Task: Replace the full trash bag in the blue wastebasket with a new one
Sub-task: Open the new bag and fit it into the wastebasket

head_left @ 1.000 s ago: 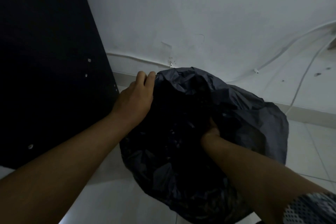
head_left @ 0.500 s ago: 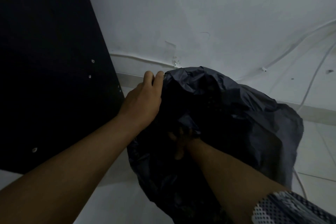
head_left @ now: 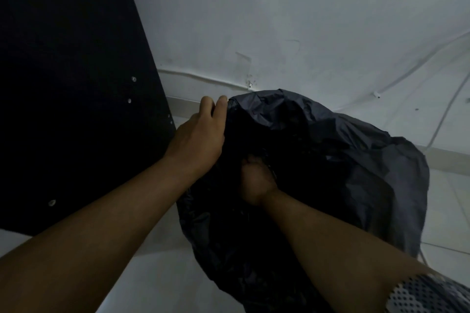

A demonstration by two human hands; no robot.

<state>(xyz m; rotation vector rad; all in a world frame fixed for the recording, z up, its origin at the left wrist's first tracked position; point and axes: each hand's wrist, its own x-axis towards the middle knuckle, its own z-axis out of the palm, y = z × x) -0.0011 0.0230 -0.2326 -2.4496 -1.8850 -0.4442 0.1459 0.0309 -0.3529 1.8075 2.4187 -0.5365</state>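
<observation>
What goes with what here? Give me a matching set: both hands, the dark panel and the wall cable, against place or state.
Column one:
1 left hand
2 right hand
3 dark panel
4 white cable

Column two:
A runs along the wall
B holds the trash bag at its top left edge
C curled into the bag's dark middle folds
D stands left of the bag

Pairs: 1-B, 2-C, 3-D, 4-A
</observation>
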